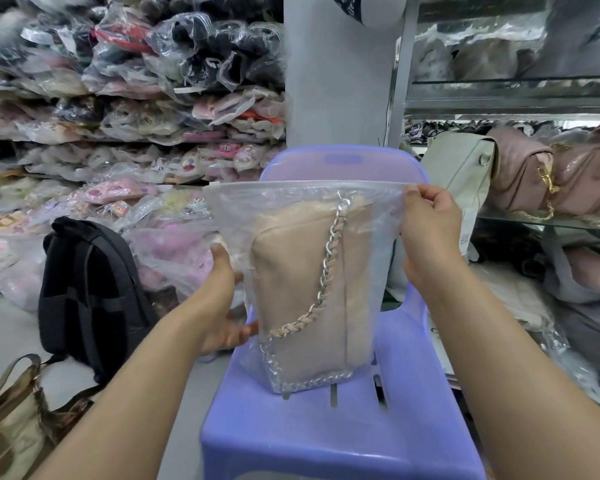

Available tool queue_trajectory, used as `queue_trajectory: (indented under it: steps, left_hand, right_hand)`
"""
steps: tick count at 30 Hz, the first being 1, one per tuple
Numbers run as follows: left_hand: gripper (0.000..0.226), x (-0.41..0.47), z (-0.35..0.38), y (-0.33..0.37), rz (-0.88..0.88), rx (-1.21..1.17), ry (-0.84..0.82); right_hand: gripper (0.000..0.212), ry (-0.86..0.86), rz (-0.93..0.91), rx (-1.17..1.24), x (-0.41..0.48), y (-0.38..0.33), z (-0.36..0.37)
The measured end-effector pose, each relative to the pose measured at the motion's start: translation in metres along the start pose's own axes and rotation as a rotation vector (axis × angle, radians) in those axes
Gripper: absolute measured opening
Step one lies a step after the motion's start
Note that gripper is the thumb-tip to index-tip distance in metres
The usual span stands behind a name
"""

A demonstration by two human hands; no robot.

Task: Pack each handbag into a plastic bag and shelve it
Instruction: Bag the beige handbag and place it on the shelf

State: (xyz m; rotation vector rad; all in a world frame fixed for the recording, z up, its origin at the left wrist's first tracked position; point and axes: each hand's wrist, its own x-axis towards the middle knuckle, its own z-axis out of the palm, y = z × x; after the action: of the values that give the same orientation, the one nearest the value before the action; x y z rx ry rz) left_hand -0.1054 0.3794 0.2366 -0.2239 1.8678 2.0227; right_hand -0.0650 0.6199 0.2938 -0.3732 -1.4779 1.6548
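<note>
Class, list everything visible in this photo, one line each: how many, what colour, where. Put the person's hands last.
Handbag: one, beige with silver chain strap, inside the plastic bag.
Plastic bag: one, clear, upright on the chair seat.
Chair: one, purple, centre foreground.
Backpack: one, black, on the floor at left.
Canvas bag: one, cream and brown, bottom-left corner.
White handbag: one, off-white, right shelf, unbagged.
Pink handbags: at least two, dusty pink with gold chains, right shelf beside the white one.
Bagged goods: many, mixed colours, stacked at left.
Left hand: one, grip on the plastic bag's left side.
Right hand: one, grip pinching the bag's top right corner.
</note>
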Motion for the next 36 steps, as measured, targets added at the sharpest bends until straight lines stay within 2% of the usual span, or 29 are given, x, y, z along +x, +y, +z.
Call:
queue_trajectory:
  steps: [1,2,4,5,8,11,15,18,21,23,26,28,30,32,34,36]
  left_hand:
    - [0.075,0.0,0.0,-0.005,-0.047,0.061,-0.064]
    - [0.061,0.001,0.0,-0.008,-0.081,0.122,-0.12]
    - [0.045,0.0,-0.001,-0.009,-0.113,0.166,-0.199]
    - [0.045,0.0,0.0,-0.009,-0.116,0.145,-0.225]
    - [0.057,0.0,0.005,-0.008,-0.092,0.067,-0.313]
    - [0.051,-0.001,0.011,-0.007,-0.066,-0.003,-0.341]
    - [0.027,-0.012,0.019,-0.001,0.034,-0.161,-0.38]
    - [0.035,-0.007,0.022,0.011,0.054,-0.27,-0.44]
    - [0.039,0.001,0.027,0.017,0.083,-0.119,-0.452]
    - [0.032,0.001,0.033,0.013,0.14,-0.033,-0.374]
    - [0.067,0.002,0.041,0.003,0.188,-0.2,-0.168]
    - [0.069,0.005,0.044,-0.004,0.255,-0.277,-0.1]
    - [0.072,0.005,0.048,-0.012,0.313,-0.312,-0.099]
    - [0.096,0.008,0.052,-0.022,0.376,-0.345,-0.114]
    - [0.124,0.011,0.056,-0.035,0.452,-0.418,-0.122]
    - [0.133,0.011,0.064,-0.044,0.489,-0.51,-0.112]
  right_hand:
    - [0.014,-0.018,0.042,-0.048,0.001,0.0,0.0]
    - [0.026,-0.05,0.108,-0.117,0.002,0.0,-0.001]
    - [0.07,-0.139,0.277,-0.262,0.004,0.004,-0.005]
    - [0.083,-0.202,0.366,-0.301,0.003,0.006,-0.008]
    - [0.097,-0.385,0.598,-0.244,-0.012,0.004,-0.017]
    - [0.113,-0.481,0.632,-0.118,-0.014,0.001,-0.017]
    - [0.106,-0.493,0.564,0.085,-0.008,-0.001,-0.018]
    - [0.111,-0.591,0.525,0.234,-0.004,0.003,-0.023]
    - [0.105,-0.657,0.491,0.423,-0.006,0.004,-0.023]
    - [0.095,-0.624,0.448,0.561,-0.007,0.008,-0.02]
    - [0.1,-0.618,0.397,0.595,-0.006,0.016,-0.02]
    - [0.086,-0.561,0.346,0.484,-0.007,0.022,-0.02]
    - [0.065,-0.479,0.275,0.395,-0.006,0.028,-0.021]
    - [0.045,-0.451,0.248,0.368,-0.006,0.033,-0.024]
    - [0.039,-0.445,0.257,0.365,-0.004,0.035,-0.029]
    - [0.036,-0.457,0.259,0.403,-0.002,0.034,-0.032]
